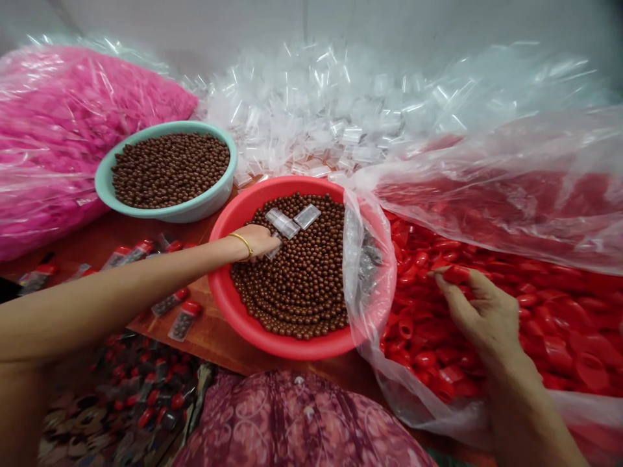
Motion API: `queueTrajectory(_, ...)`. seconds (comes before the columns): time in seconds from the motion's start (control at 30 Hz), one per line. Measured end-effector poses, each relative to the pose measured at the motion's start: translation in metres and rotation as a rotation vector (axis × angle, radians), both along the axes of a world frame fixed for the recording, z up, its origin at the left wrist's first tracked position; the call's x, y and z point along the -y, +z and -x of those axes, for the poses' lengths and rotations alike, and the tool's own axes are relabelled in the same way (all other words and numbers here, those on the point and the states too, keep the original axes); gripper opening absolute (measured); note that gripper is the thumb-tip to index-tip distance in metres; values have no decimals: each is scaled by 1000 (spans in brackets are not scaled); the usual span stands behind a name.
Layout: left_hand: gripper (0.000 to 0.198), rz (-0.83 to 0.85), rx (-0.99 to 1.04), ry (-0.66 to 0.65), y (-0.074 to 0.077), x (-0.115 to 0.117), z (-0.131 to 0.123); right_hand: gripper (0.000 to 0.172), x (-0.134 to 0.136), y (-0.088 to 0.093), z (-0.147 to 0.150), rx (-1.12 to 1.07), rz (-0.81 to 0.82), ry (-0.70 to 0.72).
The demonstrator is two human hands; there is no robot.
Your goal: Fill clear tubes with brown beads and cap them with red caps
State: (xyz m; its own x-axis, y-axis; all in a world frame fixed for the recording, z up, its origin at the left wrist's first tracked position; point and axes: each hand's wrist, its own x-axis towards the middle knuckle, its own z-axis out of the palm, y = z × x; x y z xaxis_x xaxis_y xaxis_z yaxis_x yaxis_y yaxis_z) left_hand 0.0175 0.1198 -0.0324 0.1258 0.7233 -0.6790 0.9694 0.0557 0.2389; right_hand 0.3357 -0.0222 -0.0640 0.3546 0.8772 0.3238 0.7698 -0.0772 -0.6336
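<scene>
My left hand (263, 242), a gold bangle at its wrist, reaches into a red basin (221, 311) of brown chocolate balls (296, 292). Its fingers are closed round a small clear plastic container (274, 249), mostly hidden by the hand. Two more clear containers, one of them an upper-right box (307, 216), lie on the balls just beyond the fingers. On the right, my right hand (481, 305) pinches a red cap (456, 274) between thumb and fingers, above a plastic bag full of red caps (555, 337).
A turquoise basin (233, 165) of similar balls stands at the left, beside a bag of pink pieces (97, 97). Many clear containers (331, 117) are heaped at the back. Filled, red-capped containers (183, 321) lie on the orange table (214, 337); others are below its edge.
</scene>
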Motion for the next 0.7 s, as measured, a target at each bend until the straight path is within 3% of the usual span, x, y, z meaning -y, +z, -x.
queueTrajectory(0.13, 39, -253, -176, -327, 2, 2, -1, 24, 0, -3, 0, -26, 13, 7)
queueTrajectory(0.33, 19, -199, -47, -461, 1, 16, -34, 22, 2, -7, -4, -57, 24, 31)
queueTrajectory(0.5, 10, -242, 173, -363, -18, 15, -62, 24, 1, -13, -7, -62, 5, 91)
queueTrajectory(0.7, 10, -159, 585, -177, -37, 3, -57, 21, 8, -15, -9, -81, -9, 80)
